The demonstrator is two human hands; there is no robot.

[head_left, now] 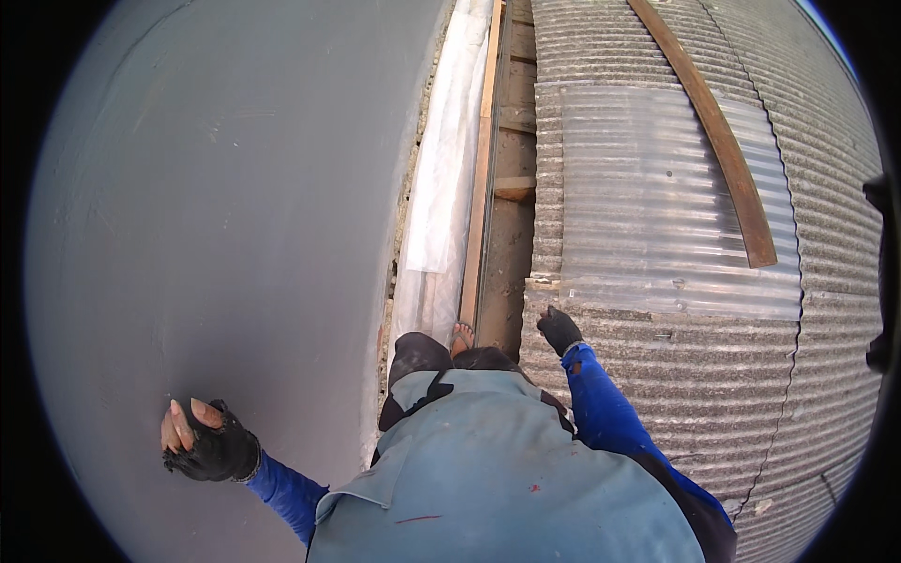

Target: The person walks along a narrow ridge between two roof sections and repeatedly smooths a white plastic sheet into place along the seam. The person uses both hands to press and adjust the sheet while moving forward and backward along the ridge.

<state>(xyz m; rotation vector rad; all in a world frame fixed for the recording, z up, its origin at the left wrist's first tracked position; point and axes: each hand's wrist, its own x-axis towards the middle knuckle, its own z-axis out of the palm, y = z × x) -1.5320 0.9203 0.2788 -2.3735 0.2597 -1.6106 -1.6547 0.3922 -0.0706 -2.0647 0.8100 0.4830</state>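
My left hand (pixel 208 441), in a black fingerless glove, is at the smooth grey wall (pixel 253 206) on the left. Its bare fingers are loosely bent and apart, with nothing in them; whether the fingertips touch the wall I cannot tell. On the other side, my right hand (pixel 560 329), gloved in the same way, hangs over the corrugated roof sheets (pixel 676 375), just below a clear corrugated panel (pixel 638 197). Its fingers look curled in and no object shows in them. Both forearms wear blue sleeves.
My sandalled foot (pixel 462 338) stands in a narrow strip beside a long wooden board (pixel 481 188) and whitish plastic sheeting (pixel 441 188). Right of the board runs an open gap (pixel 510 235) with wooden crosspieces. A loose brown plank (pixel 718 131) lies over the clear panel.
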